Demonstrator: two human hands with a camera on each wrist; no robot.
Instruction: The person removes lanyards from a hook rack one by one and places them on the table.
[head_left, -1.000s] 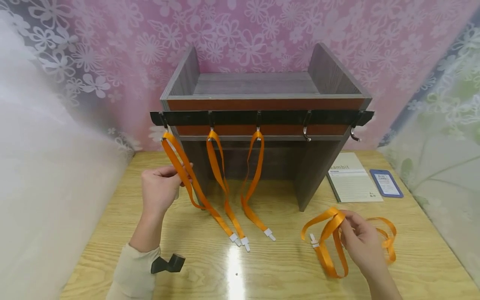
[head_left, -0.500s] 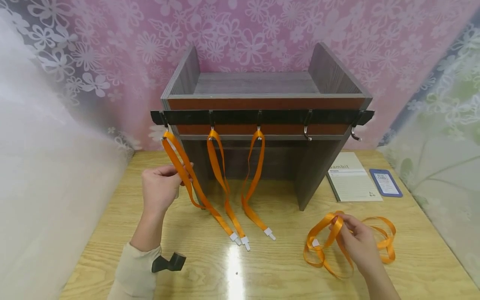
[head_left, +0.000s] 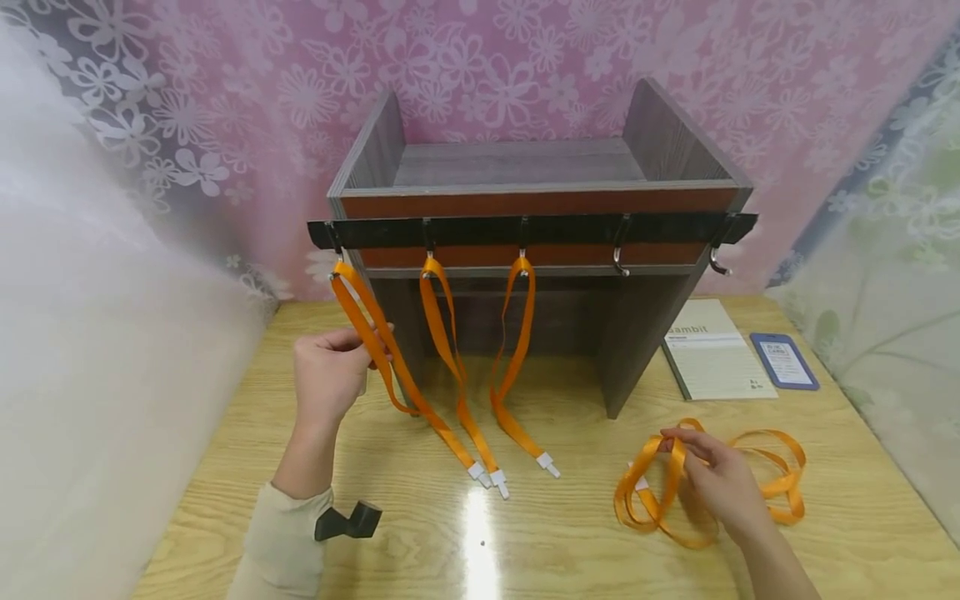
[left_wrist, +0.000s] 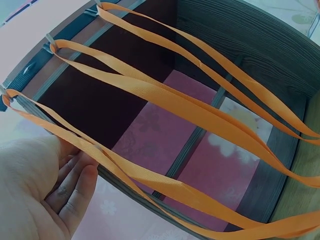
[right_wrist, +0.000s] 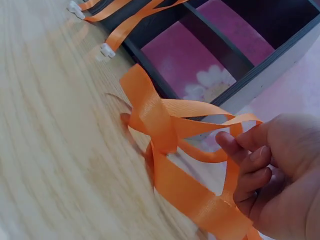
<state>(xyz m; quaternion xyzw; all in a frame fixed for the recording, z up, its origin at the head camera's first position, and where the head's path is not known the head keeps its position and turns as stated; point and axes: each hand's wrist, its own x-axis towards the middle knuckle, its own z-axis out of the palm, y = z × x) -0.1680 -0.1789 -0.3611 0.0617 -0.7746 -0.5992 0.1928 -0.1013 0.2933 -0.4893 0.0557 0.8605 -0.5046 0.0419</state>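
Observation:
Three orange lanyards hang from hooks on the black rail (head_left: 570, 230): a left one (head_left: 422, 400), a second one (head_left: 442, 321) and a third one (head_left: 525, 333). Their white clips rest on the table. Behind the left lanyard, my left hand (head_left: 330, 375) holds the front edge of the grey shelf (head_left: 637, 358) at its left side panel; the strap partly hides the fingertips. At the right, my right hand (head_left: 723, 479) pinches a looped orange lanyard (right_wrist: 155, 115) just above the table, its white clip (head_left: 641, 482) hanging inside the loops.
Another orange lanyard (head_left: 787, 483) lies coiled right of my right hand. Two bare hooks, one (head_left: 621, 262) and another (head_left: 718, 262), are on the rail's right end. A notebook (head_left: 720, 354) and a blue card holder (head_left: 785, 362) lie behind on the wooden table (head_left: 570, 550).
My right hand has turned the lanyard and gathered its loops closer, with the clip drawn in among them. My left hand keeps its place on the shelf. The head view has shifted slightly.

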